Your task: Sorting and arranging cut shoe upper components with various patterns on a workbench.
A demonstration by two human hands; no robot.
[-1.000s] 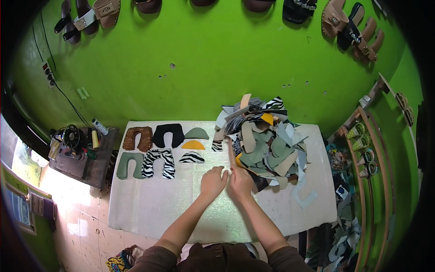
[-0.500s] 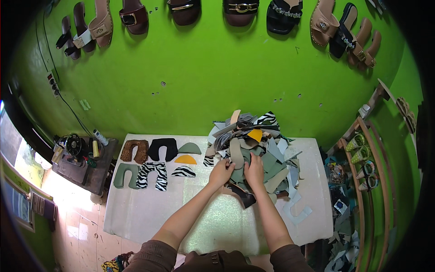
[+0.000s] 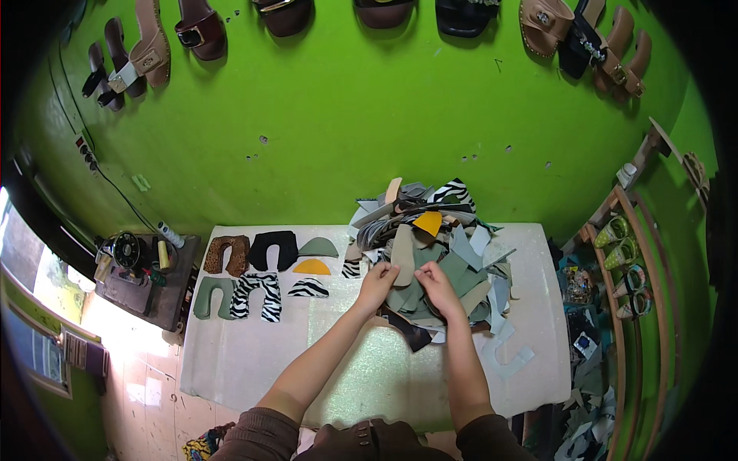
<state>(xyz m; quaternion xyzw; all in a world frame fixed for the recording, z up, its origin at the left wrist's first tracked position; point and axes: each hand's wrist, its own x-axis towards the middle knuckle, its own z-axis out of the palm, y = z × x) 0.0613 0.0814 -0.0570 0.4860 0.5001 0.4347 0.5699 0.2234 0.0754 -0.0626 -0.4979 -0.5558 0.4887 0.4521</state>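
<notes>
A heap of cut scraps (image 3: pixel 453 269), mostly green and grey, lies on the white table ahead of me. At its front, my left hand (image 3: pixel 377 284) is closed, its fingertips pinching the edge of a beige sole-shaped piece (image 3: pixel 402 253). Just to the right, my right hand (image 3: pixel 440 289) has its thumb and fingers pressed together above green scraps; whatever is between them is too small to make out. A yellow scrap (image 3: pixel 428 223) and a zebra-patterned scrap (image 3: pixel 455 192) lie higher on the heap.
Left of the heap lie U-shaped pieces in brown (image 3: pixel 226 255), black (image 3: pixel 274 250), green (image 3: pixel 214 298) and zebra print (image 3: pixel 257 296), beside half-round pieces (image 3: pixel 312 266). A sewing machine (image 3: pixel 127 253) stands far left. A wooden rack (image 3: pixel 619 307) with sandals is at right; more sandals (image 3: pixel 284 15) hang on the wall.
My right hand has lifted slightly from the green scraps, its fingers drawing together. The left hand stays at the beige piece. The whole view has shifted a little.
</notes>
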